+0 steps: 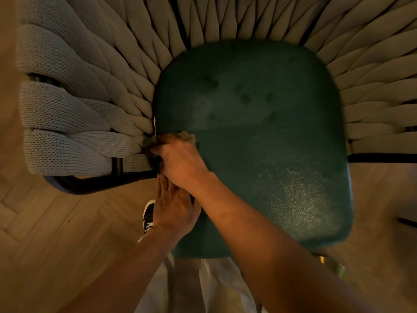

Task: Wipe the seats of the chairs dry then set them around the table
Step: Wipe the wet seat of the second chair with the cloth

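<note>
A chair with a dark green seat (pixel 259 136) and a back of woven beige straps (pixel 74 105) fills the view from above. Dark wet spots dot the far half of the seat. My right hand (pixel 180 159) presses a small tan cloth (pixel 185 135) onto the seat's left edge, next to the straps. My left hand (pixel 173 208) lies flat against the seat's left side, just below the right hand, fingers together.
A black metal frame tube (pixel 94 184) curves under the left armrest. Herringbone wood floor (pixel 56 222) lies to the left and right. My black-and-white shoe (pixel 148 215) and light trousers (pixel 203 285) are below the seat's front edge.
</note>
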Available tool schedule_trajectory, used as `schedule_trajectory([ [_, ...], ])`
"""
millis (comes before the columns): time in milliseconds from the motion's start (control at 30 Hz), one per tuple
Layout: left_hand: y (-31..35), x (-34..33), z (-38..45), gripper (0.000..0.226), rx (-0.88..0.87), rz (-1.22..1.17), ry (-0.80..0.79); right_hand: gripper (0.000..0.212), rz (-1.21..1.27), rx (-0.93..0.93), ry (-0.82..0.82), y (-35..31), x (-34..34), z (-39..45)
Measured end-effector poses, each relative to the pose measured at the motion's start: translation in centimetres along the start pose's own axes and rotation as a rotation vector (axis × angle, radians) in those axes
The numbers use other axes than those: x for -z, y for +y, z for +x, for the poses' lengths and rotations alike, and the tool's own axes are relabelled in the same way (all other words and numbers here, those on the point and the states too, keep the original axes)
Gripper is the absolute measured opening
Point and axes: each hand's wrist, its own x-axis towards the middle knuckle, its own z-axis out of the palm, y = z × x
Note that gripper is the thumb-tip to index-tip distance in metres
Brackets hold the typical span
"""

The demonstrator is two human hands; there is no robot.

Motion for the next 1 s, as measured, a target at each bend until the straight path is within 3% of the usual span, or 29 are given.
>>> schedule_trajectory([
  [200, 0.8, 1.2, -0.2, 0.077, 0.018, -0.061, 0.099, 0.043, -0.116, -0.030, 0.024, 3.1, 3.0, -2.6],
  [367, 1.7, 2.0, -0.2, 0.077, 0.058, -0.102, 0.107, 0.047, -0.146, -0.157, 0.336, 9.4, 5.1, -6.8],
  [500, 2.0, 2.9, 0.4, 0.078, 0.056, -0.109, 0.143, 0.056, -0.167, -0.328, 0.404, 14.9, 7.7, -10.2],
  [700, 1.7, 4.1, 2.9, 0.078, 0.108, -0.087, 0.131, 0.053, -0.202, -0.605, 0.578, 19.8, 11.7, -14.2],
  [900, 1.3, 3.7, 3.6, 0.080, 0.101, -0.095, 0.108, 0.046, -0.081, -0.837, 0.726, 20.0, 11.7, -13.4],
  [1000, 1.1, 3.2, 3.6, 0.081, 0.069, -0.086, 0.129, 0.047, -0.072, -0.724, 0.759, 17.5, 9.9, -11.8],
])
